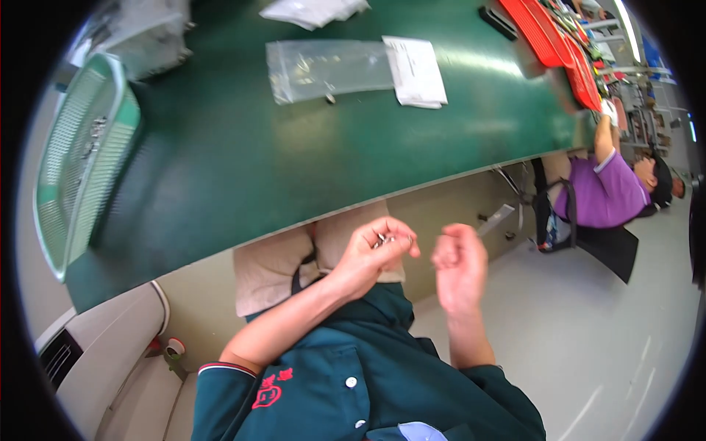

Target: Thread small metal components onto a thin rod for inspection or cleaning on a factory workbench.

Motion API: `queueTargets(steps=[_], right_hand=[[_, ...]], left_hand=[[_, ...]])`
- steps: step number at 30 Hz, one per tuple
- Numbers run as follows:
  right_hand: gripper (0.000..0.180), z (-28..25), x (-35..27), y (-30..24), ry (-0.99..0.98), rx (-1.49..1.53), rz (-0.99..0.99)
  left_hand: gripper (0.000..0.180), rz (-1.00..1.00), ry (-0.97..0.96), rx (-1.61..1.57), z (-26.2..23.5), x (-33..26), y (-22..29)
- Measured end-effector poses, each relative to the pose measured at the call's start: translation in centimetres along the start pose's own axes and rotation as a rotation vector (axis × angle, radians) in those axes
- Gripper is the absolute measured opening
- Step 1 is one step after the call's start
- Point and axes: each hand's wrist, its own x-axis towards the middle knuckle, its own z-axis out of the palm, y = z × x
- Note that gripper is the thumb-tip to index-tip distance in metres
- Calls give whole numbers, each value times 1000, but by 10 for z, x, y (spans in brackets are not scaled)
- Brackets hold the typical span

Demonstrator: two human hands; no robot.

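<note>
My left hand (373, 250) is cupped above my lap, its fingers curled round several small shiny metal parts (382, 241). One of them sits near the thumb and fingertips; their exact kind is too small to tell. To its right, apart from it, my right hand (459, 266) is raised with the fingers curled in, a little blurred. What it pinches, if anything, is hidden. On the green table beyond lies a clear plastic bag (331, 67), with a small metal piece (330, 98) beside its near edge. White folded paper (415, 72) lies at the bag's right end.
A light green mesh basket (110, 121) with small metal parts stands at the left edge of the table (294, 162). Plastic bags (147, 37) lie behind it. Red trays (537, 33) and a black object (498, 23) are at far right. A seated co-worker (607, 187) wears purple.
</note>
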Motion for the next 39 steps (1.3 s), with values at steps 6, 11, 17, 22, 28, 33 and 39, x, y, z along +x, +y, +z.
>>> queueTargets(steps=[6, 11, 17, 22, 28, 33, 39], right_hand=[[40, 37, 20, -32, -138, -155, -621], [38, 65, 29, -22, -361, -196, -689], [35, 77, 32, -2, -553, -399, -856], [30, 72, 34, 7, -566, -478, -911], [28, 65, 31, 11, -571, -528, -876], [28, 65, 28, 10, -575, -581, -827], [27, 67, 25, 2, -585, -604, -796]], left_hand=[[8, 91, -4, 21, -2, -28, 36], [11, 141, 68, 42, -11, -42, 49], [12, 121, 121, -39, -28, -54, 43], [13, 126, 144, -47, -32, -51, 37], [13, 104, 127, -42, -35, -50, 33], [14, 118, 128, -24, -33, -51, 32], [16, 126, 216, 7, -26, -57, 31]])
